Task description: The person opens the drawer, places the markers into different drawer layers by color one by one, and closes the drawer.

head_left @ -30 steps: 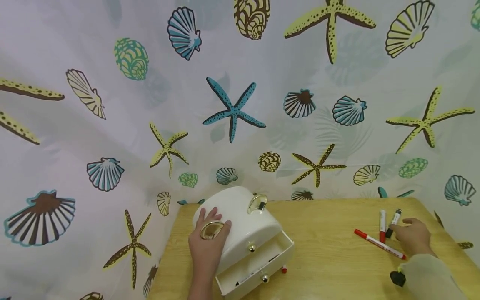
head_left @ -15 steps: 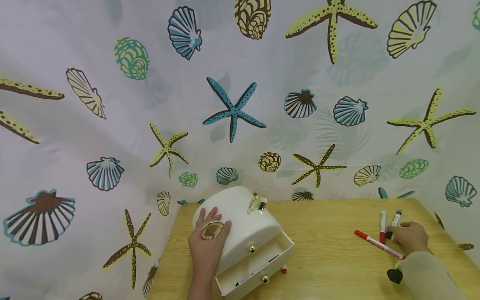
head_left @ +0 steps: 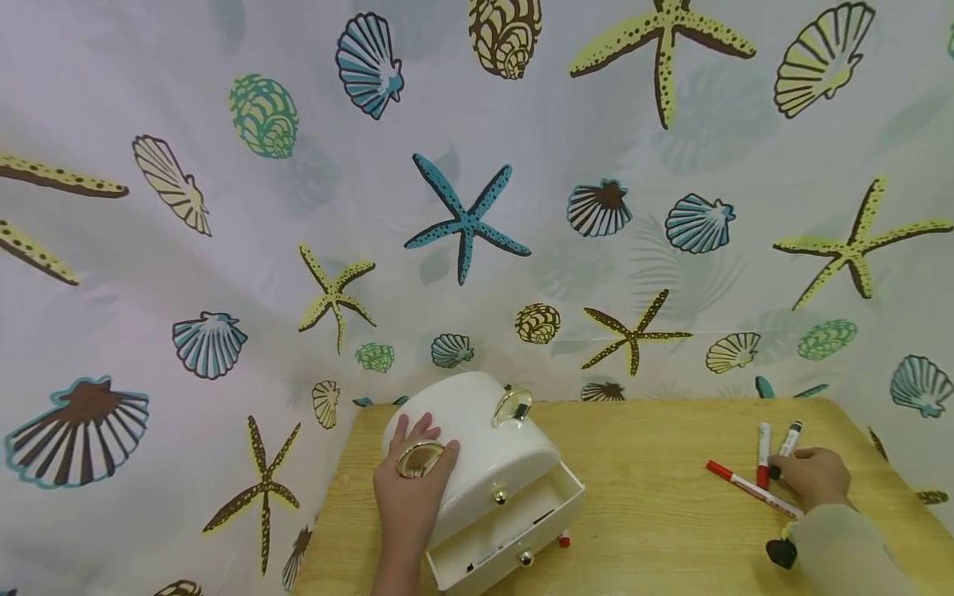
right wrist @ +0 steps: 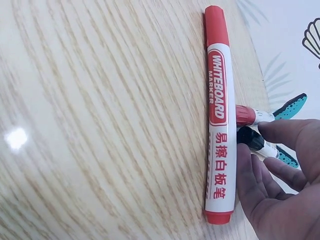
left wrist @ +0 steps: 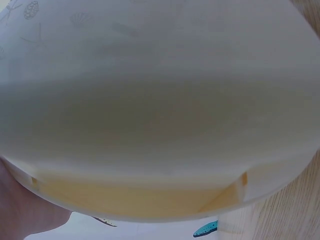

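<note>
A white storage box with a rounded top, gold knobs and gold oval trims stands on the wooden table. My left hand rests on that top, its thumb and fingers spread around one gold trim. The lower drawer is pulled out, with a marker lying inside. At the right, my right hand pinches a black-capped whiteboard marker near its cap. Beside it lie a red-capped marker and, nearer the wrist camera, a red whiteboard marker.
A red marker tip shows beside the drawer's right side. Bare wood of the table stretches between the box and the markers. Shell-and-starfish cloth hangs behind and at both sides. In the left wrist view, the box's pale surface fills most of the picture.
My right hand has shifted slightly left and its fingers have closed in on the black-capped marker. The left hand stays on the box, and the drawer remains out.
</note>
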The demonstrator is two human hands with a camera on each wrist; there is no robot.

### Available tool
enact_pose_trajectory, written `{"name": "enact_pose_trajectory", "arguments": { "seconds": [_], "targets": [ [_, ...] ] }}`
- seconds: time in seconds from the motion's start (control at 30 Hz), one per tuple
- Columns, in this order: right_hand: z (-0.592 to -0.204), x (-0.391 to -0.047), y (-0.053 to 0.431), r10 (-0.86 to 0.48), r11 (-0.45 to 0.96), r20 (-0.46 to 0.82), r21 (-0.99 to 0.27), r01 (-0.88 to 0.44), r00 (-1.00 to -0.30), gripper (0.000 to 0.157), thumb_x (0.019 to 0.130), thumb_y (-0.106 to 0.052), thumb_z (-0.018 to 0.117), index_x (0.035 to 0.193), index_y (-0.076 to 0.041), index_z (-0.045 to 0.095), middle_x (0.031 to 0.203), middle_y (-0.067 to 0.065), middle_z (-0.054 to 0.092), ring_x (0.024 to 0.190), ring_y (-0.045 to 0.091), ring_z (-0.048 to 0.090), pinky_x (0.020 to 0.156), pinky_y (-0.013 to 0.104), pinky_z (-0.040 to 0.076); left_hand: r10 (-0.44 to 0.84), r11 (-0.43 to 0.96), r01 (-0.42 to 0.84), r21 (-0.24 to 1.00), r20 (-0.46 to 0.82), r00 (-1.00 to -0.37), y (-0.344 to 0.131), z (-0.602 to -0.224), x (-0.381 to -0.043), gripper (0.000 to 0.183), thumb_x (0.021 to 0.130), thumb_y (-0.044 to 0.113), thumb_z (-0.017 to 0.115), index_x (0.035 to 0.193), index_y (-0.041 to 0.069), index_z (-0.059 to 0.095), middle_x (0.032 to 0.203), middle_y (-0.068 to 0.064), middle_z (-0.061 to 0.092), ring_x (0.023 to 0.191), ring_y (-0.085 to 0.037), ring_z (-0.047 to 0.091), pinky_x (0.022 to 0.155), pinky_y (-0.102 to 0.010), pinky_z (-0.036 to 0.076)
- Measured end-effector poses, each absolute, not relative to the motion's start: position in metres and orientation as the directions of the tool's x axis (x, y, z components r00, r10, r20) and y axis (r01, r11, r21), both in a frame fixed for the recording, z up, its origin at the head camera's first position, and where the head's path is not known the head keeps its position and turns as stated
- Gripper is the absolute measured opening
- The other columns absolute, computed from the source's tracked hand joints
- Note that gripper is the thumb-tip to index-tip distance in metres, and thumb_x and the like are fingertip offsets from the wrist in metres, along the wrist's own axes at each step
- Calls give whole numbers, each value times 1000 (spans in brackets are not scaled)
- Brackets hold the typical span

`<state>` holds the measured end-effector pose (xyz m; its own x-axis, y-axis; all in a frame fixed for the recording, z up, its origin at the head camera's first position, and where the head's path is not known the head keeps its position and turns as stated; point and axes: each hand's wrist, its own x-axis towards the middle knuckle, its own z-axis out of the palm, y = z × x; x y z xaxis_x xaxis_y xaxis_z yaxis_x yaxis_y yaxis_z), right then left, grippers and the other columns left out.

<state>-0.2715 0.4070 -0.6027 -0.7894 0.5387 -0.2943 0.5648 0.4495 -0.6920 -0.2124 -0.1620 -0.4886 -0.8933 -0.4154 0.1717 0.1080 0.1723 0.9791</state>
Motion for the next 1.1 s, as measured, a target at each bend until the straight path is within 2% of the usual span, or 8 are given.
{"name": "enact_pose_trajectory", "arguments": {
  "seconds": [0.13,0.4,0.6,0.87,1.1],
  "targets": [
    [-606,-273,407,550,422,-305,-702,574,-778,63,90,-27,67,132,15,46,70,7,68,62,17,64,55,25,44,-414,169,122,978,183,-892,-162,-489,-212,38,69,45,87,98,24,74,119,18,68,142,0,33,125,-44,14],
    [-604,-269,405,572,334,-346,-730,597,-743,54,85,-23,70,122,14,55,60,3,66,56,16,64,50,29,50,-417,195,90,977,166,-894,-161,-488,-209,35,70,47,87,97,28,75,121,20,67,142,-1,33,124,-47,14],
    [-601,-272,400,588,278,-370,-743,609,-719,53,83,-21,71,121,13,56,61,4,66,54,17,66,49,30,54,-410,190,113,975,183,-894,-162,-488,-209,36,70,48,86,98,28,74,121,20,67,143,-1,31,125,-46,12],
    [-603,-270,401,581,232,-372,-777,585,-724,55,82,-21,71,125,10,56,72,6,64,58,16,65,53,31,57,-404,169,123,978,183,-896,-161,-487,-210,35,70,44,88,97,26,75,120,18,68,142,0,33,125,-43,14],
    [-608,-270,401,585,79,-404,-834,545,-703,63,81,-14,72,135,10,48,76,2,61,62,13,62,55,32,59,-422,184,88,979,160,-892,-161,-484,-208,34,70,44,88,96,26,75,120,18,68,142,-3,33,124,-46,16]
  ]
}}
